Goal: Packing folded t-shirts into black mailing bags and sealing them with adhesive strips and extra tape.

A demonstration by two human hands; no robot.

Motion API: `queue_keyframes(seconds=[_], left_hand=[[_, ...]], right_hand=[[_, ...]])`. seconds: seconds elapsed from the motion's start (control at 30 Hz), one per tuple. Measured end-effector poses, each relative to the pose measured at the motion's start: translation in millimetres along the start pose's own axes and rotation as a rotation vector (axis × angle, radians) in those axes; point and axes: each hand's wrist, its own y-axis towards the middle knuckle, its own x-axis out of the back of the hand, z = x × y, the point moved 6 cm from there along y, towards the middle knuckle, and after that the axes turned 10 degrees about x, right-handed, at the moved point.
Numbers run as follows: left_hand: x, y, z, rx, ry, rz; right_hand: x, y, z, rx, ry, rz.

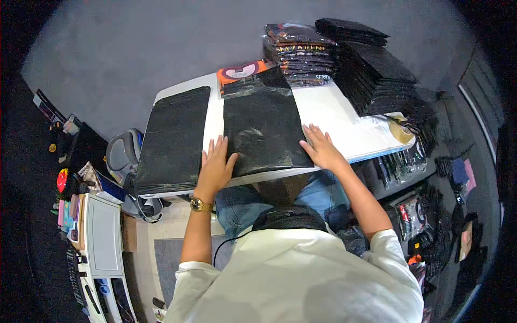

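A black plastic mailing bag (264, 121) lies flat on the white table (328, 110) in front of me, its far end rumpled and shiny. My left hand (217, 161) rests at its near left edge, fingers stretched out and apart. At its right edge my right hand (321, 147) lies with spread fingers, the thumb touching the bag. Neither hand grips anything. Beyond the bag's far left corner an orange packaged item (242, 74) with a pale print shows, partly covered. To the left of my left hand sits a flat pile of black bags (175, 137).
Stacked clear-wrapped folded garments (299, 54) stand at the table's far edge, beside a tall pile of black packages (377, 75). A tape roll (399, 131) lies at the right end. A grey chair (124, 153) and white cabinet (104, 234) are on the left; a dark sofa holds more packages on the right.
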Motion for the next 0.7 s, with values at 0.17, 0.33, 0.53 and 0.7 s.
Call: queue_keyframes(seconds=[0.17,0.33,0.53,0.7], left_hand=[[-27.5,11.6,-73.6,-0.201,0.053,-0.025],[-41.3,6.5,-69.4,-0.223,0.078,-0.071],[-21.7,-12.3,-26.3,-0.065,0.067,-0.017],[-17.8,-16.1,-3.0,0.029,0.083,-0.035]], right_hand=[[-6.5,43.4,72.0,0.13,-0.025,-0.055],[-31.8,44.1,71.4,0.144,-0.015,-0.033],[-24.6,18.3,37.3,0.038,-0.023,-0.042],[-19.6,11.4,20.8,-0.006,-0.004,-0.003]])
